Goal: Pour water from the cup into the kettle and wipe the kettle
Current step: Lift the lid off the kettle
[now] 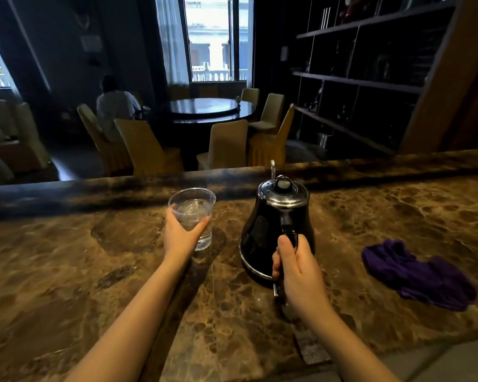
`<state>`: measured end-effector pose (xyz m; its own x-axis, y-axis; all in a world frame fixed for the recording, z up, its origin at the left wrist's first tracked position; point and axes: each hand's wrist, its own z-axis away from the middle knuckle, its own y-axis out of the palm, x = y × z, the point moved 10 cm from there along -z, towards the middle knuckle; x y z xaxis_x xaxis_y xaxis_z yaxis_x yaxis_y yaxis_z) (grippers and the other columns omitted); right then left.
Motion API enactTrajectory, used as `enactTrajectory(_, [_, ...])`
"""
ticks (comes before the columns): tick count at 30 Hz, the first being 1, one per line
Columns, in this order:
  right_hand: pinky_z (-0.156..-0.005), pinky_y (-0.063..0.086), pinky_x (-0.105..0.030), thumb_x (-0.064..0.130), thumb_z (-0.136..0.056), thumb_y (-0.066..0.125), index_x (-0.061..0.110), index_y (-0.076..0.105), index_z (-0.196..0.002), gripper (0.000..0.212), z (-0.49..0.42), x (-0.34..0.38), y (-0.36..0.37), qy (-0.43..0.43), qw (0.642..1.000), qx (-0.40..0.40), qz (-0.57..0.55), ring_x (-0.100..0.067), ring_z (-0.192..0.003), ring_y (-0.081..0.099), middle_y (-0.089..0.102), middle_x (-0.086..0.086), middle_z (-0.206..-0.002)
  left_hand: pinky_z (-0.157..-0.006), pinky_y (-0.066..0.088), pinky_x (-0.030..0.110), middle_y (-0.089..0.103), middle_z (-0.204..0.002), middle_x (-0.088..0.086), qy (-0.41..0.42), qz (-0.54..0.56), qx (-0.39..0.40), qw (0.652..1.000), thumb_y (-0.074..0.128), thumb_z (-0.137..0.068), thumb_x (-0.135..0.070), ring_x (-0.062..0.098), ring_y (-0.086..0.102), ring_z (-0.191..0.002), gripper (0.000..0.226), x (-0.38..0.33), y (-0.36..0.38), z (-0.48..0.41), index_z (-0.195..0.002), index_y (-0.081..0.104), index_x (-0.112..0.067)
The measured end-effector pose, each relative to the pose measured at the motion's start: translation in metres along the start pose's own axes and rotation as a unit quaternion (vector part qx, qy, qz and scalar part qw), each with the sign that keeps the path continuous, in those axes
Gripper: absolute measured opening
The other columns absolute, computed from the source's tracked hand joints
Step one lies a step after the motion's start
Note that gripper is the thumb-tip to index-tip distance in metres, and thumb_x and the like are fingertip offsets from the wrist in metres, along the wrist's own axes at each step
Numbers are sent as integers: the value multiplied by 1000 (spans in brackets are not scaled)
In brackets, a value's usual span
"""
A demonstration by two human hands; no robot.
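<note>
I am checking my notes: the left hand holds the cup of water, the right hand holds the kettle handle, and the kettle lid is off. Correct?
Not quite. In the head view the lid is on the kettle. The rest stands: left hand on the cup, right hand on the handle.

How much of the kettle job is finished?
Nothing is finished yet. The cup is full of water and the kettle has its lid on. The left hand holds the cup; the right hand grips the kettle's handle. Pouring and wiping with the purple cloth remain.
</note>
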<state>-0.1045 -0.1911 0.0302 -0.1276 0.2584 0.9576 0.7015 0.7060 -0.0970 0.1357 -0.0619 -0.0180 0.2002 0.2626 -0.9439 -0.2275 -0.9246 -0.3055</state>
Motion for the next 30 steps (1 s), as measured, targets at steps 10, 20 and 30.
enactTrajectory(10, [-60, 42, -17, 54, -78, 29, 18, 46, -85, 40, 30, 5, 37, 31, 999, 43, 12, 0, -58, 50, 51, 3, -66, -112, 25, 42, 20, -155, 7, 5, 12, -77, 997, 58, -83, -38, 25, 23, -141, 79, -28, -19, 45, -145, 13, -19])
enactTrajectory(20, [-53, 31, -17, 56, -84, 26, 21, 54, -87, 45, -25, 106, -23, -166, 928, -50, 330, -7, -70, 48, 52, 6, -77, -61, 48, 15, 60, -79, -5, 112, 63, 76, 989, 45, -69, -60, 2, 58, -75, 38, -103, 19, 161, -89, 52, -28])
enactTrajectory(30, [-52, 39, -31, 51, -86, 48, 18, 50, -70, 36, -100, 88, 45, -247, 838, 87, 478, -12, -58, 47, 48, 7, -62, -38, 34, 21, 43, -40, -2, -77, 239, 205, 946, 39, -88, -49, 12, 38, -35, 47, -82, 81, 164, -57, 50, -15])
